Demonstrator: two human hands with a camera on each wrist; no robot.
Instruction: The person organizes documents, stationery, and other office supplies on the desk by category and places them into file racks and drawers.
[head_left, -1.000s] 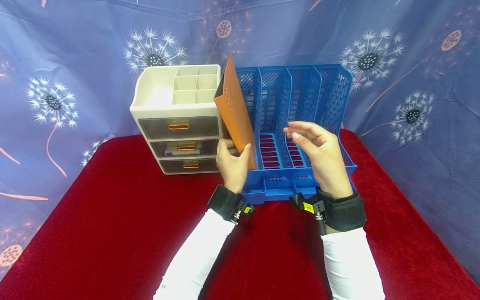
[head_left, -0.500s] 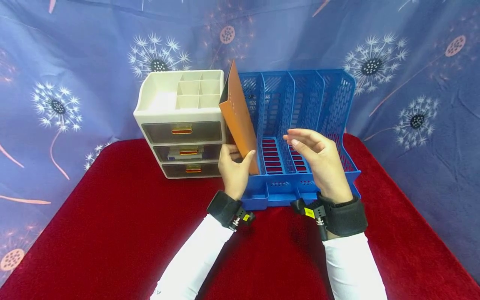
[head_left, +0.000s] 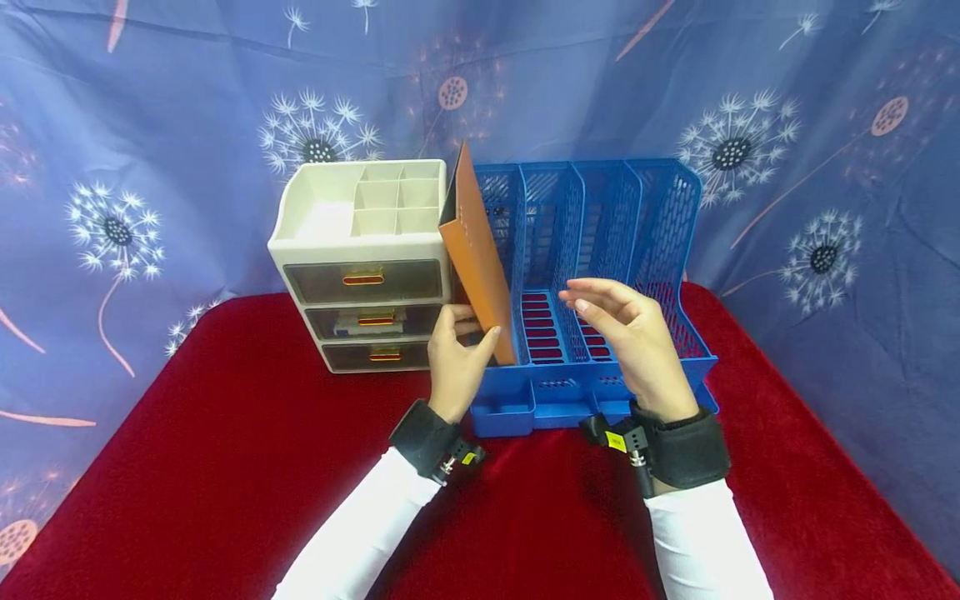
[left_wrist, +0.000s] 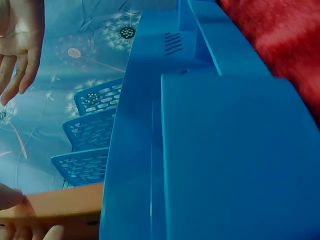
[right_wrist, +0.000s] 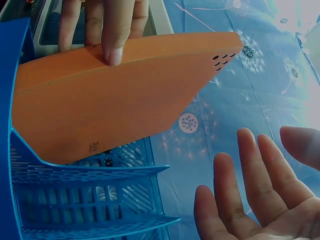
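An orange magazine file (head_left: 480, 250) with small holes near its top stands tilted to the left in the leftmost bay of the blue file rack (head_left: 592, 371). My left hand (head_left: 457, 358) grips its narrow front edge low down, thumb on the right face and fingers on the left. In the right wrist view, fingers (right_wrist: 114, 52) of that hand press the file's edge. My right hand (head_left: 630, 333) hovers in front of the rack's right-hand bays, holding nothing, its fingers loosely extended. The right wrist view shows the same right hand (right_wrist: 260, 195) spread beside the rack.
A cream drawer organizer (head_left: 356, 250) with smoky drawer fronts stands directly left of the file. Thin dividers (head_left: 577, 242) split the rack into bays, and small trays (head_left: 502, 421) run along its front. Red cloth (head_left: 225, 483) covers the table; a blue dandelion curtain (head_left: 555, 75) hangs behind.
The head view has tilted up, so everything sits lower in it. My left wrist has swung slightly left while still gripping the file. My right hand stays about where it was.
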